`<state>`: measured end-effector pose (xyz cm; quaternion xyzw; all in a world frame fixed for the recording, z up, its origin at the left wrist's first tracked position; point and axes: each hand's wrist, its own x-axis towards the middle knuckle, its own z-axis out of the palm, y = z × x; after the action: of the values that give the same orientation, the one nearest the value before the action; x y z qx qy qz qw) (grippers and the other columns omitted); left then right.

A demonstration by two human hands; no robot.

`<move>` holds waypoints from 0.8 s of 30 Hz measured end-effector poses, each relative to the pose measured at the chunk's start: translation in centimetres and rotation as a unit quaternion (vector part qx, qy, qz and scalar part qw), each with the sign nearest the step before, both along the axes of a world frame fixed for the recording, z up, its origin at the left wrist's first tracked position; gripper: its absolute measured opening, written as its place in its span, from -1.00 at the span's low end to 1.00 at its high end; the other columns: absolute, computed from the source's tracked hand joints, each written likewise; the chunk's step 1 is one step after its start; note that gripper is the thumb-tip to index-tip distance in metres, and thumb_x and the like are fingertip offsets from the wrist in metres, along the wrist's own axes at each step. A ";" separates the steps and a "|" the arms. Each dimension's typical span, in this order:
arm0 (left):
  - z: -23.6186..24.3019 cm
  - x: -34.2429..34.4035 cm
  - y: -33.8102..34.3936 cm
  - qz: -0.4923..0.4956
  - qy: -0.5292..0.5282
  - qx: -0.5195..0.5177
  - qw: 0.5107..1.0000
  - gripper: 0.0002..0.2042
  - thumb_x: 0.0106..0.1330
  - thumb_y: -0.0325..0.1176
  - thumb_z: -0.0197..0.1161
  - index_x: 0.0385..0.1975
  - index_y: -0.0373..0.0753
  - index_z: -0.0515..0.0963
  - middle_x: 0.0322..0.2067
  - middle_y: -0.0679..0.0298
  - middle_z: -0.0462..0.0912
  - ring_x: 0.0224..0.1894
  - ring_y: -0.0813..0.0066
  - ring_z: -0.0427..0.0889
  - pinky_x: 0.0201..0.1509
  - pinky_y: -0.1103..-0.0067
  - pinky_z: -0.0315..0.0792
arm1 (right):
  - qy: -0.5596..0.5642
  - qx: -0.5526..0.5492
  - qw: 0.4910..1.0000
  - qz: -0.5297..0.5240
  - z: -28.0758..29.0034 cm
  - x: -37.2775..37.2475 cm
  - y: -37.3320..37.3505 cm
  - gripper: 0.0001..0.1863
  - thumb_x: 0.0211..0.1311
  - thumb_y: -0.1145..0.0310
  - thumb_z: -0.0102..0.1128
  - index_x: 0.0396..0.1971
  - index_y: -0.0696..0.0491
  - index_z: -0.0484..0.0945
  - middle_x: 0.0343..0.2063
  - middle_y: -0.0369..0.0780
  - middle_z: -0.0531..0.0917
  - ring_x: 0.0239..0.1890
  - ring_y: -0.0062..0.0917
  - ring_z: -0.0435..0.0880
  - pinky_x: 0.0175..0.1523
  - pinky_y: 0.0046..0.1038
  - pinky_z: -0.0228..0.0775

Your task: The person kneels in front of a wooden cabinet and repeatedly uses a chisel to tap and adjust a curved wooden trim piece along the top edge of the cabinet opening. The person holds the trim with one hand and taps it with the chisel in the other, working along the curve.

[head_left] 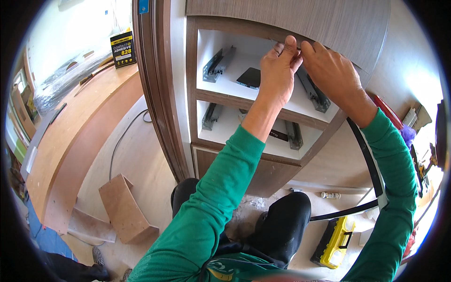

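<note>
While both hands meet at the head of the cabinet (303, 117), the work there looks, as a judgement, only partly complete. What seems done is the frame, and a pair of metal runners along the side walls of each of its two open bays: a left runner (218, 66) and a right runner (315, 91) in the upper one, with a similar pair in the lower. No drawer box sits in either bay, so that part appears unfinished; a flat black item (249, 77) lies on the upper bay's floor, between the runners. Across the cabinet's top, just above the upper bay, is the grey wood-grain panel (291, 21), at whose lower edge the hands are busy. Its face points outward from the cabinet toward the person, and its visible part runs lengthwise from the cabinet's left side to its right, the grain following the same line; the upper edge is out of view, so the full long axis cannot be confirmed. With the left hand (278, 70), the grip is drawn together, thumb raised beside bent fingers; the right hand (331, 70) curls its fingertips at the same edge. Whether either is clamped on anything I cannot tell, since the fingers hide it.
</note>
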<state>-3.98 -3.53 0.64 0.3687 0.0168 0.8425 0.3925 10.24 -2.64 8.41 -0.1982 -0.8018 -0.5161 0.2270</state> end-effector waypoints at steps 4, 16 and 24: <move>0.1 -0.3 0.4 -0.013 -0.015 -0.008 1.000 -0.63 0.52 -0.18 0.45 0.00 -0.39 0.58 -0.08 0.21 0.68 0.01 0.34 0.71 0.34 0.42 0.60 | 0.003 -0.022 1.000 -0.019 -0.2 -0.2 0.5 -0.81 0.47 0.36 0.24 -0.13 0.10 0.44 -0.29 -0.12 0.73 -0.30 -0.24 0.89 -0.29 -0.33 0.79; -0.5 0.5 0.2 0.002 0.040 -0.003 0.999 -0.48 0.51 -0.06 0.44 0.11 -0.46 0.52 -0.06 0.19 0.63 0.04 0.40 0.65 0.35 0.46 0.60 | 0.007 -0.030 0.999 0.015 -0.4 0.7 0.6 -0.79 0.47 0.34 0.26 -0.10 0.08 0.44 -0.27 -0.11 0.73 -0.29 -0.21 0.89 -0.29 -0.30 0.80; 0.1 0.2 -0.6 0.030 0.026 -0.012 0.999 -0.49 0.55 -0.05 0.40 0.06 -0.49 0.56 -0.12 0.20 0.63 -0.05 0.48 0.65 0.23 0.57 0.64 | 0.011 -0.021 1.000 0.015 -0.1 -0.2 0.2 -0.81 0.49 0.34 0.25 -0.11 0.09 0.45 -0.27 -0.11 0.74 -0.30 -0.20 0.89 -0.28 -0.30 0.80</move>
<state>-3.79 -4.16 0.72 0.3848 0.0482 0.8440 0.3705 10.03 -2.44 8.35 -0.1968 -0.8128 -0.4936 0.2387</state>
